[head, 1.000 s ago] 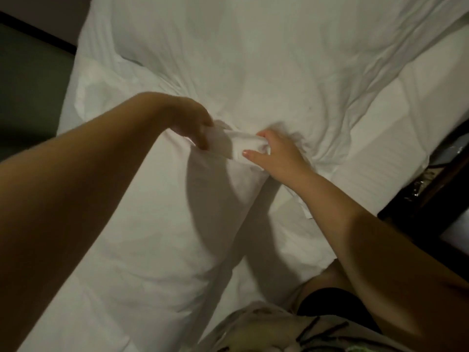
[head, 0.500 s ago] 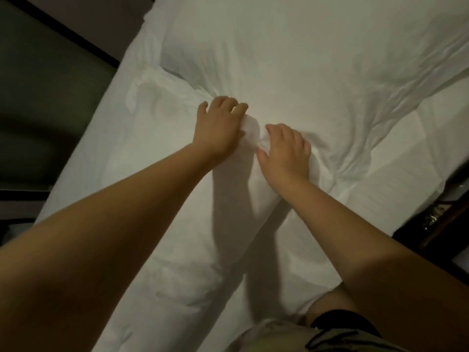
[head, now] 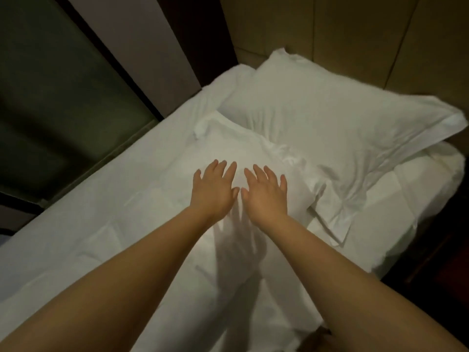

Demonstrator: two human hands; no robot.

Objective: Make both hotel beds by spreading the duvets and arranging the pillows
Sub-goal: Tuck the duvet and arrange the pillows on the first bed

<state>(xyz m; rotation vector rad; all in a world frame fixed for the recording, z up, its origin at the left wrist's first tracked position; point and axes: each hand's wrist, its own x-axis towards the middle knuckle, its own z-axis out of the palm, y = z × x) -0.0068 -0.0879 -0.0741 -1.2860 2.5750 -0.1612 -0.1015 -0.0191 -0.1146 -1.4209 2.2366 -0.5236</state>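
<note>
A white duvet (head: 106, 224) covers the bed, its folded top edge reaching up to the pillow. One large white pillow (head: 330, 115) lies at the head of the bed against the headboard, with a creased flap hanging toward the right. My left hand (head: 214, 190) and my right hand (head: 264, 193) are side by side over the duvet's top fold, palms down, fingers straight and spread. Neither hand holds any cloth. Whether the palms touch the duvet or hover just above it is unclear.
A tan panelled headboard (head: 355, 34) stands behind the pillow. A dark wall and a pale panel (head: 142, 39) run along the bed's left side. Dark furniture (head: 436, 275) sits close to the bed's right edge.
Both hands have let go of the bunched cloth they pinched a second ago and now lie flat and spread. The view has lifted, bringing the pillow and headboard into sight.
</note>
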